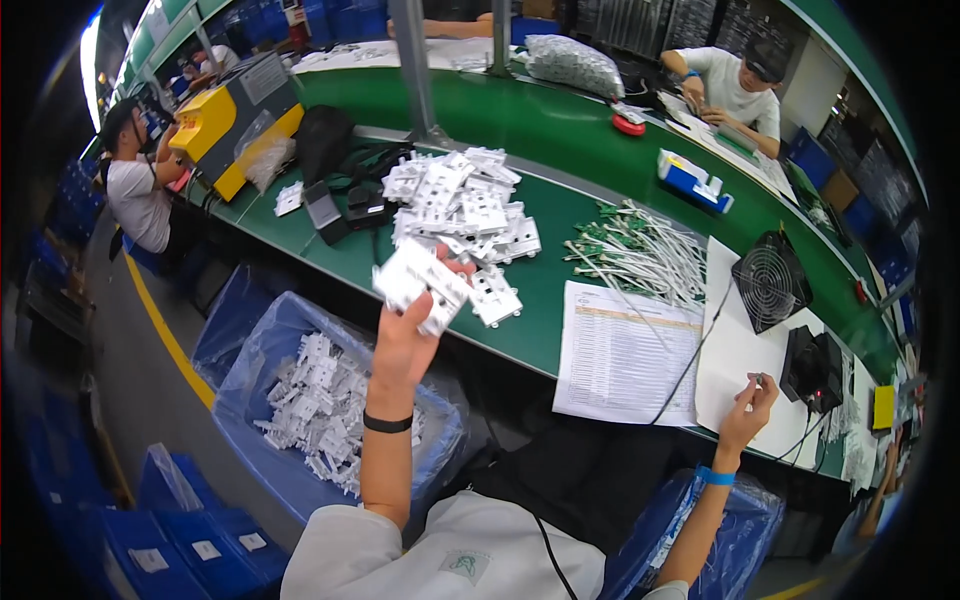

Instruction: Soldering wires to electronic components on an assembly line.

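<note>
My left hand [405, 350] is closed on a white plastic housing [418, 285], raised just in front of a heap of similar white plastic pieces [455, 205] on the green bench. At the right, my right hand [745, 415] is held above a white sheet with thumb and fingers pinched together. A small greyish bit shows at its fingertips, too small to name. Beyond that hand stands a black device with a red light [812, 368]. Between my hands lie a printed paper sheet [625, 365] and a bundle of white cables with green ends [640, 255].
A blue lined bin [235, 400] full of white pieces stands below the bench at left. A black fan [772, 282] sits at right, a blue-and-white tape dispenser [695, 182] behind. A metal post [412, 75] rises from the bench. Co-workers sit at far left and across.
</note>
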Available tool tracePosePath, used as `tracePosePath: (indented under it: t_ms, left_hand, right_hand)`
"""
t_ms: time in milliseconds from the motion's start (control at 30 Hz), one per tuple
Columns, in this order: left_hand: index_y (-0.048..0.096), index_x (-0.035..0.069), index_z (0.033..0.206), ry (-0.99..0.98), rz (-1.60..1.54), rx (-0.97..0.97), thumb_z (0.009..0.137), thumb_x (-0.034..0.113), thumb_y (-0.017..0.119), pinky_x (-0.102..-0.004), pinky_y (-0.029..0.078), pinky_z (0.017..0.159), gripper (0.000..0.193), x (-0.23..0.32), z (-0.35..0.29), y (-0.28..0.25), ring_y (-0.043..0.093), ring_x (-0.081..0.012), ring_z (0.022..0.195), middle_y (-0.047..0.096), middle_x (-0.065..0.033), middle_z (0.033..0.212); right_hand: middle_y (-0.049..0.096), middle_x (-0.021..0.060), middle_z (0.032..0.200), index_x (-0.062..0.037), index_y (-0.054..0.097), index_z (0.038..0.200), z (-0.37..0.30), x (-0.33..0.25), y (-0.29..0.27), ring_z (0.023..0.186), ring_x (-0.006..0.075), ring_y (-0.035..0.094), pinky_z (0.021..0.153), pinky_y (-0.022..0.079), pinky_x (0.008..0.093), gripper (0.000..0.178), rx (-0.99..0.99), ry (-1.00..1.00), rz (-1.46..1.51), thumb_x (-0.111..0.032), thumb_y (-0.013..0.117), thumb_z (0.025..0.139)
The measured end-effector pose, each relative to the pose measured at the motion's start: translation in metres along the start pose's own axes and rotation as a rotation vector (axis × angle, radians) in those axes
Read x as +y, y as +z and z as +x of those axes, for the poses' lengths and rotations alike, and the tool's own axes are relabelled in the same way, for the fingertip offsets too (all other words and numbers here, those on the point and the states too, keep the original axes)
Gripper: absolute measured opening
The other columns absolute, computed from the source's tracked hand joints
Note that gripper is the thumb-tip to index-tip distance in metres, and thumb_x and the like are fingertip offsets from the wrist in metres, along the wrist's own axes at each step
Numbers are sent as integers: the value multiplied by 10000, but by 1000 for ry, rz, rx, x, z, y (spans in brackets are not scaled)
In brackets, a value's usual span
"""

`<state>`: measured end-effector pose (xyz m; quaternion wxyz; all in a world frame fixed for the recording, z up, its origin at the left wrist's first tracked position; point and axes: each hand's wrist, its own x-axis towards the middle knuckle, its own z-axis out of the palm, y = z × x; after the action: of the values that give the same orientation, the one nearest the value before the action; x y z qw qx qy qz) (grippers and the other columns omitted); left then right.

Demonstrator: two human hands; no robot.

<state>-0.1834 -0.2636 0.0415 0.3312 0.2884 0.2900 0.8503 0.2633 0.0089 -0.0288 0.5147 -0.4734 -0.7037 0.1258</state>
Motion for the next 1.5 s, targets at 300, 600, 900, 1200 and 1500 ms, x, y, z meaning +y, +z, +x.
tracePosePath:
  t_ms: [300,600,900,1200,1500]
  left_hand:
    - [417,-21,1418,-226,-97,-178,966,213,653,-421,604,829,561,-72,26,99,655,-279,1061,590,-124,1080]
    - [448,16,1166,-29,41,-232,937,767,307,-413,459,854,798,-137,31,165,569,-275,935,544,-154,948]
    - [442,-49,1389,-85,116,-205,989,347,457,-309,509,799,563,-162,34,185,611,-208,950,640,-201,1070]
    - [357,-31,1495,-259,97,-10,971,44,582,-422,472,1061,576,-170,34,200,584,-299,1254,566,-259,1387]
    - [475,37,1175,-274,118,-18,909,-35,599,-505,436,1115,303,-174,26,189,524,-398,1326,513,-331,1408]
  right_hand:
    - [703,120,1009,20,546,1351,5,-7,-2,716,84,557,643,459,223,330,175,152,338,-27,528,1025]
    - [575,-16,726,-10,650,1138,26,-71,-8,553,14,420,498,291,204,170,110,289,439,-39,601,977]
    - [695,125,788,18,497,1211,29,-130,5,665,145,642,590,480,240,255,-218,437,814,-6,575,969]
    - [745,188,1010,22,447,1271,27,-137,21,977,232,719,809,567,303,287,-609,501,1025,-20,563,1010]
    - [757,153,893,52,607,1029,24,-132,29,775,164,714,676,559,281,104,-562,539,896,-34,628,972]
